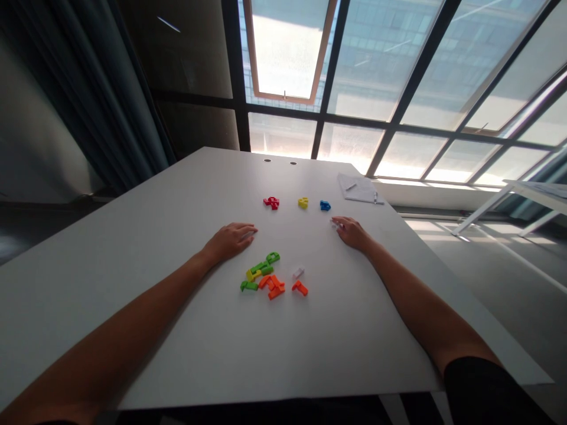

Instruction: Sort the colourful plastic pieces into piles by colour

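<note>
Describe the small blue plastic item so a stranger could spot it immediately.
On the long white table, look towards the windows, just beyond the right hand. There, at the right end of a row with red plastic pieces and a yellow plastic item, sits the small blue plastic item, the only blue thing on the table.

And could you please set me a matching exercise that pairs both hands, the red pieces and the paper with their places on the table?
Things
1. Left hand
2. Right hand
3. Red pieces
4. Paper

Places
A. Towards the far right corner of the table
B. Close to the green pieces, on their left
C. At the left end of the far row of coloured shapes
D. On the near side of the blue shape, close to it

Right pairs: 1-B, 2-D, 3-C, 4-A
</note>
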Tool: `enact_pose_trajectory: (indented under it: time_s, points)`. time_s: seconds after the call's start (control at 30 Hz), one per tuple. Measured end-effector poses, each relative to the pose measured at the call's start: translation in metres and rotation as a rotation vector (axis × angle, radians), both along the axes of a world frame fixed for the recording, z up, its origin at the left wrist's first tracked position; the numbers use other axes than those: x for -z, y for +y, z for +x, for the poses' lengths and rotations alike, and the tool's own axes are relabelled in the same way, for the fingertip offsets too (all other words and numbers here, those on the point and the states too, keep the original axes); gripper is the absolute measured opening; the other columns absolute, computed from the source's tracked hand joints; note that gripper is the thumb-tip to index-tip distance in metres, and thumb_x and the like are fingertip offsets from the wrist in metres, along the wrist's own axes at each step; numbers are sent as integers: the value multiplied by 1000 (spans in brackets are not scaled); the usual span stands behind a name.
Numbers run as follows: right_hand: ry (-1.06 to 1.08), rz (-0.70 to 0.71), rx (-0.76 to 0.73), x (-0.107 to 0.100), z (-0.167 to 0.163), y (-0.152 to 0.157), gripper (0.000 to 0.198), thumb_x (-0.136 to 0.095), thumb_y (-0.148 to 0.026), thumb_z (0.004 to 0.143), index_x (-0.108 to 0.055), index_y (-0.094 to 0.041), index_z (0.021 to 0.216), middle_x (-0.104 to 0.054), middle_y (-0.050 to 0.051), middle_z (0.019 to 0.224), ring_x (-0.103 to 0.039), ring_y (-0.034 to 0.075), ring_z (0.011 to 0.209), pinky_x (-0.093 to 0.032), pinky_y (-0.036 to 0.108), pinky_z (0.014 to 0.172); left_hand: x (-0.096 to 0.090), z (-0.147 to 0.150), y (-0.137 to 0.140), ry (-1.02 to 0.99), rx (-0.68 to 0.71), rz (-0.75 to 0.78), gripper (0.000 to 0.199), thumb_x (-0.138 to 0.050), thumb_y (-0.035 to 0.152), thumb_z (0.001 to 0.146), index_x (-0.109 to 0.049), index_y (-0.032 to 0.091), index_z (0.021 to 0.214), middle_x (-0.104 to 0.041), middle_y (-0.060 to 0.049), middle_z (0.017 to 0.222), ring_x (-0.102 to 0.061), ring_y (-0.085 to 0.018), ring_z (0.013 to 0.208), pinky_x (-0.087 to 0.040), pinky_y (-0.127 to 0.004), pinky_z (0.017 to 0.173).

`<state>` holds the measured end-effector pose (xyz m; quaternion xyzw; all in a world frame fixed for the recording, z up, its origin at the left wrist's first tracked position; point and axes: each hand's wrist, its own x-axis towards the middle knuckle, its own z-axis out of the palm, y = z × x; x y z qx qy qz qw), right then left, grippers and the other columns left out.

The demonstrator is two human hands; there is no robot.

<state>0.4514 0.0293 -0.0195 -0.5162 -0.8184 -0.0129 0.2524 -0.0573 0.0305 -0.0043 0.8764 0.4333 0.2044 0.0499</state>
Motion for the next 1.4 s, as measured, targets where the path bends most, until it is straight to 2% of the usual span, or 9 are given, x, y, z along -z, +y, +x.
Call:
enact_pose_trajectory:
  time_s: [0.6,0.73,0.83,0.9,1.0,1.1,1.17,1.3,1.4]
  points:
    - [39,11,22,7,2,6,55,-61,-14,92,-69,-18,146,-78,15,136,-71,31,127,-56,49,113,3,-1,2,26,8,8,49,-48,50,104,-79,27,136,-73,-8,150,-68,-32,136,-53,-53,121]
    - [46,92,-11,-2,-4,1,55,-61,-12,90,-71,-19,143,-73,16,145,-68,32,132,-53,53,117,3,-1,3,21,8,10,49,-49,50,104,-79,28,135,-74,-8,149,-69,-32,135,-54,-53,120]
    - [34,115,-109,-22,-22,-7,43,-62,-12,90,-78,-18,130,-76,17,136,-70,33,125,-54,54,114,3,-1,3,19,6,12,48,-49,49,104,-79,27,135,-74,-8,148,-69,-32,135,-54,-54,119]
    - [21,51,-221,-39,-43,-17,31,-63,-14,93,-82,-20,117,-80,15,122,-72,31,115,-56,50,109,3,0,3,15,7,17,48,-49,49,103,-80,27,134,-75,-9,148,-70,-33,135,-54,-53,119]
    - [7,-181,-432,-65,-83,-40,22,-67,-17,97,-83,-23,111,-81,8,107,-75,23,95,-59,39,96,3,0,2,24,7,15,49,-48,49,104,-79,27,135,-74,-9,148,-69,-32,135,-54,-53,119]
    - [3,-393,-664,-80,-120,-67,25,-74,-20,98,-82,-25,121,-80,8,120,-74,20,100,-59,34,93,2,0,2,36,10,14,50,-47,49,104,-79,27,136,-73,-9,150,-69,-32,135,-54,-53,119]
    - [-15,-463,-731,-81,-135,-80,27,-78,-20,97,-82,-25,123,-79,8,125,-74,21,103,-59,33,95,3,1,3,32,9,17,50,-47,50,104,-79,26,135,-73,-9,149,-69,-32,135,-54,-53,120]
    - [-54,-459,-712,-69,-139,-84,19,-75,-16,98,-83,-23,113,-80,7,112,-73,19,95,-57,31,89,4,0,4,23,7,20,50,-48,51,104,-79,28,134,-74,-9,149,-69,-32,135,-54,-53,119]
    - [-61,-327,-509,-57,-123,-68,18,-72,-14,98,-81,-21,112,-80,8,104,-72,19,88,-55,30,83,4,0,4,27,10,24,51,-47,51,104,-79,28,135,-74,-9,148,-70,-31,134,-55,-51,119]
